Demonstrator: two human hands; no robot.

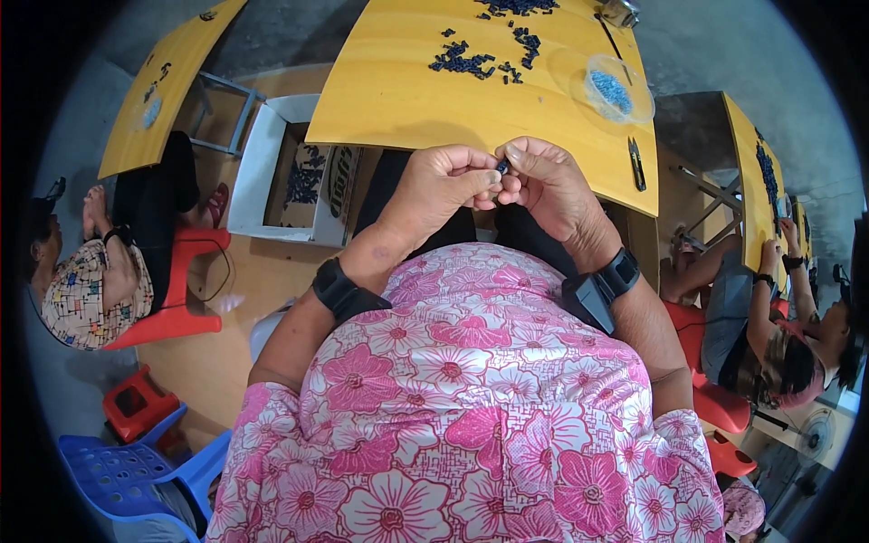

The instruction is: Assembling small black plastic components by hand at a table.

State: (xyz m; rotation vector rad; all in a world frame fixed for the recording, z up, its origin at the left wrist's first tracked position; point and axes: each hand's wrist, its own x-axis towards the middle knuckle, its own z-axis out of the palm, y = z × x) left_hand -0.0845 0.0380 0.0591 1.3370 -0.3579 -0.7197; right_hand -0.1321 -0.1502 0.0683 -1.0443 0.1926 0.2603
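Both hands are meeting just below the table's (407,100) near edge; left hand (444,185) and right hand (543,181) are pinching one small dark part (501,166) between fingertips.

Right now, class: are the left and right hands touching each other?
Touching: the head view shows the left hand and right hand meeting fingertip to fingertip around a small dark piece.

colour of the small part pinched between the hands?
Dark blue small part, seen in the head view.

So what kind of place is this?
Probably a small workshop for hand assembly: several yellow wooden tables, heaps of small dark blue plastic parts, and other people seated working. The left hand and right hand pinch one part.
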